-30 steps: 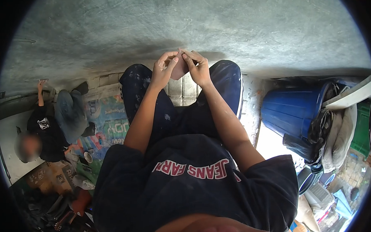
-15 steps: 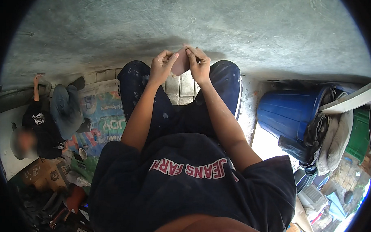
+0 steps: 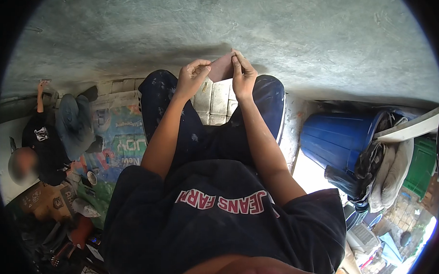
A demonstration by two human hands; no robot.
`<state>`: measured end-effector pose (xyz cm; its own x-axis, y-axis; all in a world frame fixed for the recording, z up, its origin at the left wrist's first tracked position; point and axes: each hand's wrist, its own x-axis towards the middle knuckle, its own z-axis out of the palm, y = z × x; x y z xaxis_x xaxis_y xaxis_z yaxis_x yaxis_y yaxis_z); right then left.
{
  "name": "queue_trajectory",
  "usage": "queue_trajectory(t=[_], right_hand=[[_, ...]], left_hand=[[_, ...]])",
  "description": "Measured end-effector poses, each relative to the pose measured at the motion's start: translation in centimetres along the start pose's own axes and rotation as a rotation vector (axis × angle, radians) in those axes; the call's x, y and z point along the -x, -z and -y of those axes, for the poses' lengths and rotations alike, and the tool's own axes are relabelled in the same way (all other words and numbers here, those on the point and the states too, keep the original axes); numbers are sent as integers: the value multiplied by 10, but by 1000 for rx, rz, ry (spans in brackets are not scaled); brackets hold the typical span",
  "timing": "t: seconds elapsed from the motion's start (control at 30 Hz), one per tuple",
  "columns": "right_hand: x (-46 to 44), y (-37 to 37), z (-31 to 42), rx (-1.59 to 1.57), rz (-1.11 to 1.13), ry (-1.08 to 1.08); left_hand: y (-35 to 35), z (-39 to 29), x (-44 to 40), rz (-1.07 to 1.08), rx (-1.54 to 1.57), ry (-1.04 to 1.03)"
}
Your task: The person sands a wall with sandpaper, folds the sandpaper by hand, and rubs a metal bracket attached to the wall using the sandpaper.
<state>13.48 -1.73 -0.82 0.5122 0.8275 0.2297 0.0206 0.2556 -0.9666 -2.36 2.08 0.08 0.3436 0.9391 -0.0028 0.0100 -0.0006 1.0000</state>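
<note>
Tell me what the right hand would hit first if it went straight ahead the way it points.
Past the brown sheet it pinches, the right hand would likely meet the grey wall first; how near is unclear.

The dark shirt (image 3: 216,233) reads "JEANS FARM"; the floor sheet (image 3: 115,155), "New".

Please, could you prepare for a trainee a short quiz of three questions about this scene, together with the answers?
1. True or false: the right hand pinches a reddish-brown sheet.
2. What colour is the large container nearest to the right knee? a) green b) blue c) red
3. Fill in: the co-worker in a dark shirt is on the camera wearer's ____ side.

Key: 1. True. 2. b. 3. left.
</note>
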Motion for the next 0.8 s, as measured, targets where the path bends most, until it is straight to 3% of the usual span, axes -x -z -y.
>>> queue_trajectory(t=[0.17, 0.4, 0.53, 0.7, 0.8], right_hand=[[-1, -1, -2, 67, -12, 72], [1, 0, 5, 148, 5, 19], [1, 0, 6, 65, 21, -38], [4, 0, 8, 108, 129, -89], [7, -2, 6, 157, 209, -109]], left_hand=[[2, 0, 0, 4, -82, 16], [6, 3, -4, 1, -171, -107], [4, -5, -2, 69, -183, -58], [-6, -6, 2, 65, -215, -167], [-5, -6, 3, 78, -207, -109]])
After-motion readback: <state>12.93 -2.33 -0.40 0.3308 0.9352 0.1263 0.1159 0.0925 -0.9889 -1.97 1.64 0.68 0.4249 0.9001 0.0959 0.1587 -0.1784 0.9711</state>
